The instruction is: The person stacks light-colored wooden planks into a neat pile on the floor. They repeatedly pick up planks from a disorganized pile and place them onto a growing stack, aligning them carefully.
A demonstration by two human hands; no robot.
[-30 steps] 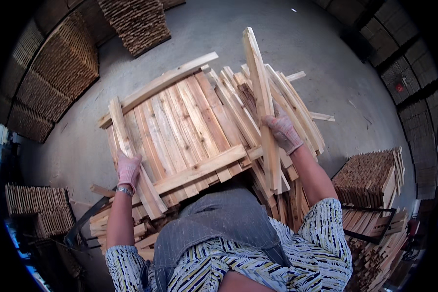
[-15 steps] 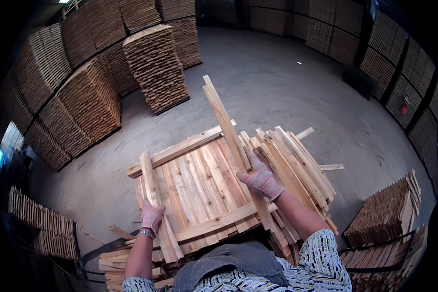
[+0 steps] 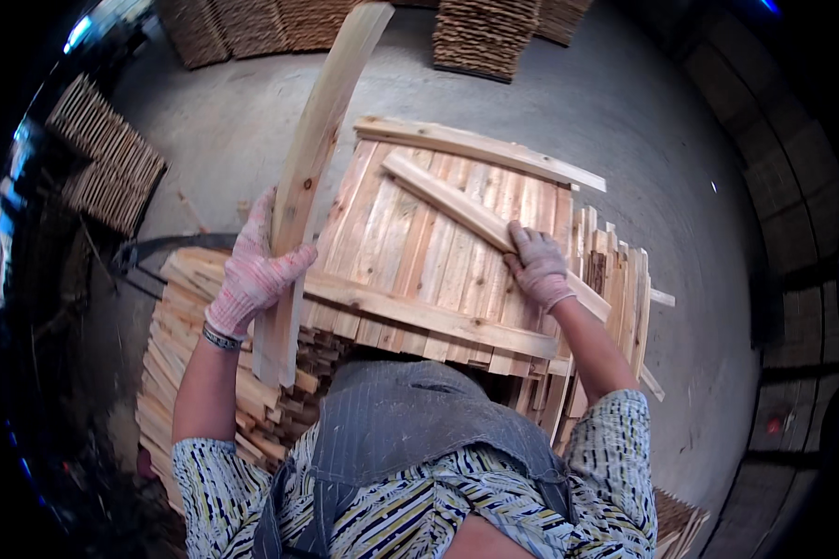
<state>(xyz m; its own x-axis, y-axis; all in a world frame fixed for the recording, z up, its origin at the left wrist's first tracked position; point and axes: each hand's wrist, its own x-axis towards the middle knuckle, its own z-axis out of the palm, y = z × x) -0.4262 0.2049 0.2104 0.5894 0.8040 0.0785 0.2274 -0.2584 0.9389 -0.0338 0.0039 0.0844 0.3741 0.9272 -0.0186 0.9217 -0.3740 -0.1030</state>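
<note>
A long, smooth board [image 3: 319,140], pale with a dark knot, stands tilted at the panel's left side, the knit-gloved left hand's [image 3: 256,270] fingers wrapped round its lower part. A narrower slat [image 3: 447,200] slants over the panel, the gloved right hand's [image 3: 538,265] fingers bent over it, grasping. The panel [image 3: 387,224] is knotty planks, side by side, under two crosspieces [image 3: 429,315]; rough sticks [image 3: 191,349] lie heaped to the left.

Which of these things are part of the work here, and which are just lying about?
Seemingly in use:
raised board, in the left hand
diagonal board, in the right hand
row of slats under the diagonal board

Seemingly just lying about:
wood stack at the back
slatted pile at far left
</note>
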